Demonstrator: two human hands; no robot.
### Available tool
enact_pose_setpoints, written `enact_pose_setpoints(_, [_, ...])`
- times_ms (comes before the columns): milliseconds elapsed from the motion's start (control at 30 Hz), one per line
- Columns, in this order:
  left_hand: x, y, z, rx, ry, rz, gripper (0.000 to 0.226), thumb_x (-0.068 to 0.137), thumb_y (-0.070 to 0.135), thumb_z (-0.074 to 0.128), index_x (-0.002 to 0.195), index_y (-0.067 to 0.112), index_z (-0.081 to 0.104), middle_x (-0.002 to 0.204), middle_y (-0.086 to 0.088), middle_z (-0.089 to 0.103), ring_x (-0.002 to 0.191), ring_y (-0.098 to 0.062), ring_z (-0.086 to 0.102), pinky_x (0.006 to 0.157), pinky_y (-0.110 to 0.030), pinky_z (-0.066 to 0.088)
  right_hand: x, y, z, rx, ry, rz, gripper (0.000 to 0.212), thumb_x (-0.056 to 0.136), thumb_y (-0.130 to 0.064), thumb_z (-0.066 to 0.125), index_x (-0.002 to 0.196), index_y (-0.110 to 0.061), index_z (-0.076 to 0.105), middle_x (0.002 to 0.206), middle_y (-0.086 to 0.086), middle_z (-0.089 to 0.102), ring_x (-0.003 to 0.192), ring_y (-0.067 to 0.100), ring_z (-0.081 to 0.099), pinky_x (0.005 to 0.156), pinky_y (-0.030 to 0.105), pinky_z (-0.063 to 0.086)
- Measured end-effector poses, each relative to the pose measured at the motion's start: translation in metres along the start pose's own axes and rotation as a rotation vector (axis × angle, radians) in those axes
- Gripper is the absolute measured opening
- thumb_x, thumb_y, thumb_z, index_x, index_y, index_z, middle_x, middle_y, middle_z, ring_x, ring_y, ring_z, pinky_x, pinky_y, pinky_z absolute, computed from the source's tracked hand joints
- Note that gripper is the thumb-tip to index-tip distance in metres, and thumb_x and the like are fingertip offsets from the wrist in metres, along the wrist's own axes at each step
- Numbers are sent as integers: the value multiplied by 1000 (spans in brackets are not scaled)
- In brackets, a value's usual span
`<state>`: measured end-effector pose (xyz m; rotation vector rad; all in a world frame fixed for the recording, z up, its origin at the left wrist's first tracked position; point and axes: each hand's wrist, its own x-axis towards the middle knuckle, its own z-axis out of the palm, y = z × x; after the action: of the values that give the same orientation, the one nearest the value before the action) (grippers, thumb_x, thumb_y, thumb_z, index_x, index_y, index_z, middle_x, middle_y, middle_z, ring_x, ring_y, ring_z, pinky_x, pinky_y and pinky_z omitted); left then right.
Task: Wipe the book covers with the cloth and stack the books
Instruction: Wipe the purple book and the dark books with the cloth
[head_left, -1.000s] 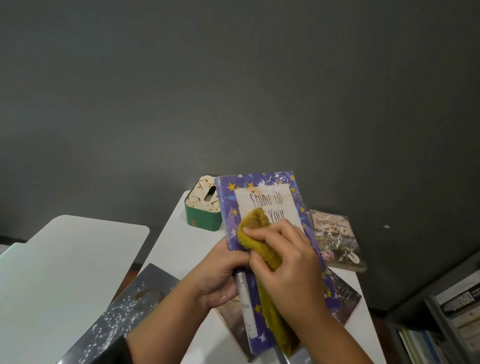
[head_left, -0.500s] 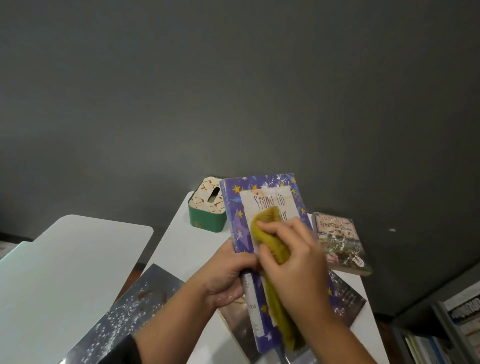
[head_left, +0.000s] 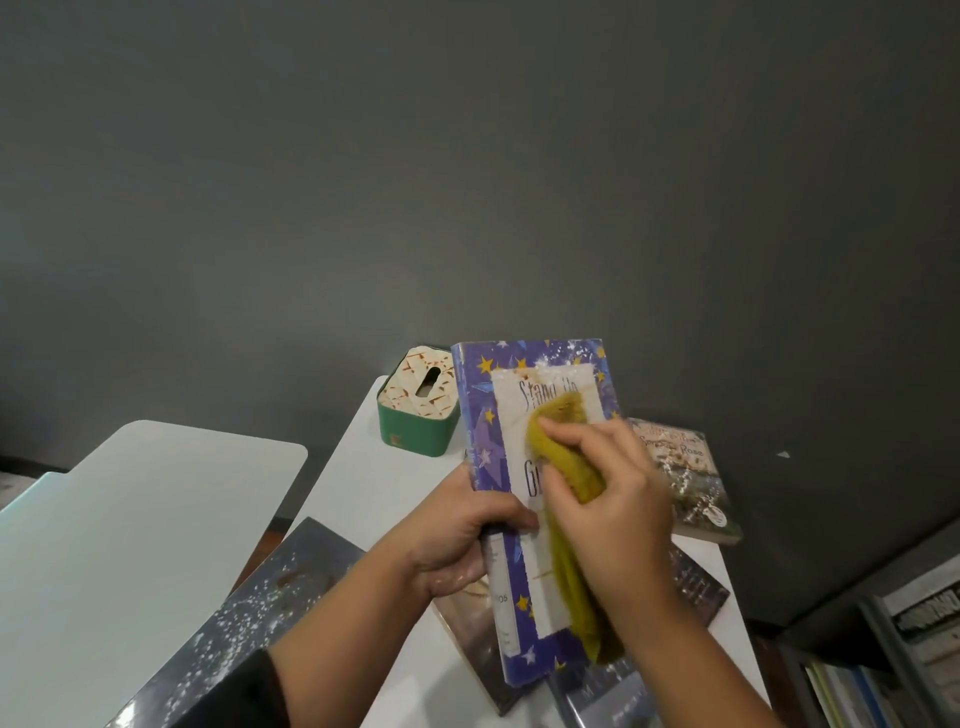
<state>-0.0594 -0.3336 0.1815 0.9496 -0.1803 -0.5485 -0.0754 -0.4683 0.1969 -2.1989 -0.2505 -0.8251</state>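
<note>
Gripping the starry blue book (head_left: 488, 441) at its spine, our left hand (head_left: 457, 540) holds it above the white table (head_left: 358, 483); our right hand (head_left: 613, 499) presses the yellow cloth (head_left: 566, 452) onto its cover. At two o'clock lies another book (head_left: 685, 478), perhaps dusty.

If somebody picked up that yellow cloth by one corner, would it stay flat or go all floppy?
Probably floppy. The yellow cloth is bunched under the right hand and its loose end droops down over the book, so it seems soft, with no stiffness. It looks fuzzy, so it likely won't slip from fingers, and it is probably light.
</note>
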Motion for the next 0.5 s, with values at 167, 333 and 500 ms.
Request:
enact_pose_setpoints(167, [-1, -4, 1, -20, -6, 5, 41, 64, -13, 50, 102, 1, 60, 89, -20, 68, 82, -30, 69, 75, -41, 59, 2, -4, 2, -4, -30, -173, 30, 77, -24, 61, 106, -27, 70, 92, -13, 59, 86, 11, 54, 76, 17, 42])
enact_pose_setpoints(333, [-7, 4, -8, 54, -25, -46, 46, 67, -5, 57, 111, 8, 53, 105, -15, 71, 97, -31, 68, 86, -48, 55, 24, 22, -6, -3, 114, 46, 33, 82, -16, 67, 109, -34, 62, 97, -19, 57, 89, 10, 56, 75, 28, 51])
enact_pose_setpoints(500, [-6, 1, -7, 4, -41, -14, 51, 67, -10, 56, 116, 3, 53, 102, -20, 69, 93, -32, 68, 84, -47, 56, 5, -2, 0, -18, 11, -119, 31, 80, -22, 64, 110, -28, 67, 92, -13, 57, 89, 8, 51, 79, 11, 39])
